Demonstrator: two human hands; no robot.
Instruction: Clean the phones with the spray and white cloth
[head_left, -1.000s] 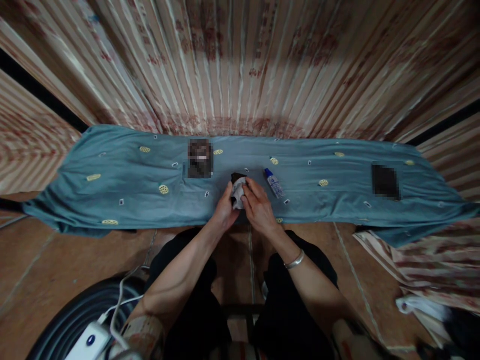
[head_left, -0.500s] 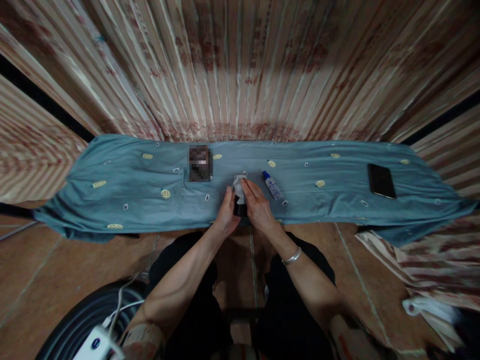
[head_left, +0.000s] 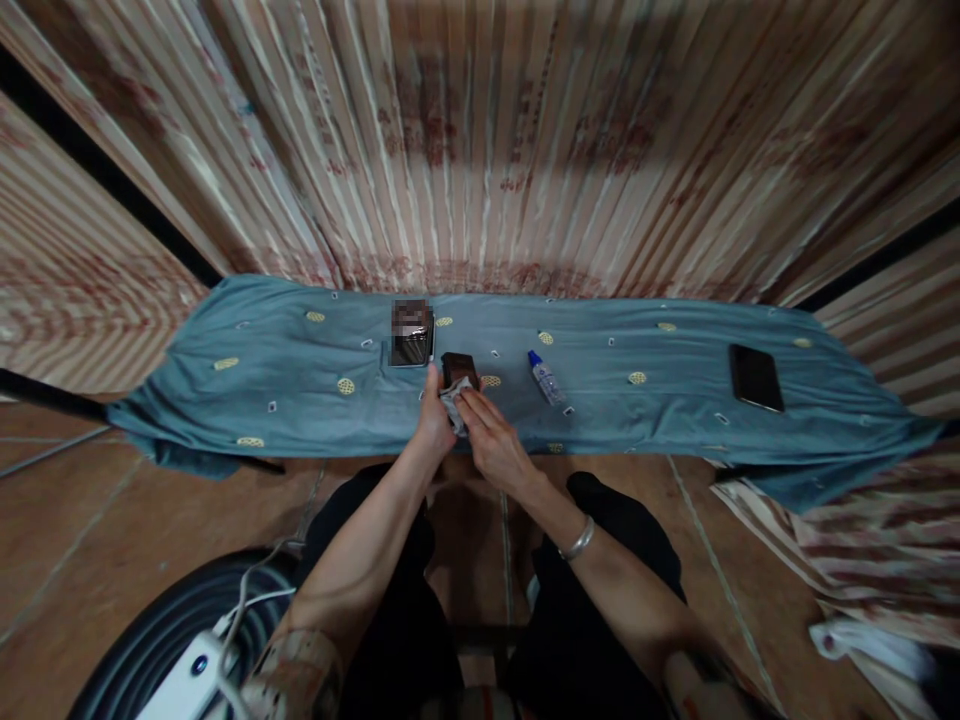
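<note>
My left hand [head_left: 436,420] is closed around the left edge of a dark smartphone [head_left: 459,369], whose upper part shows. The fingers of my right hand [head_left: 491,435] press a crumpled grey-white cloth [head_left: 454,405] against the phone's lower part. Cloth and fingers hide that lower part. To the right of my hands lies a clear spray bottle [head_left: 549,382] with a blue cap. Beyond my left hand, a glossy black device [head_left: 411,345] lies flat, partly blurred out.
A teal patterned cloth [head_left: 592,400] covers the narrow table. Another black device [head_left: 757,378] lies at its right end. Striped curtains [head_left: 480,150] hang behind and at both sides. On the floor at lower left sit a coiled black hose [head_left: 112,640] and a white power box [head_left: 184,680] with cables.
The cloth has slid from the phone's top end toward its near end, uncovering the dark upper surface. Both hands have shifted a little left, and the view has moved slightly.
</note>
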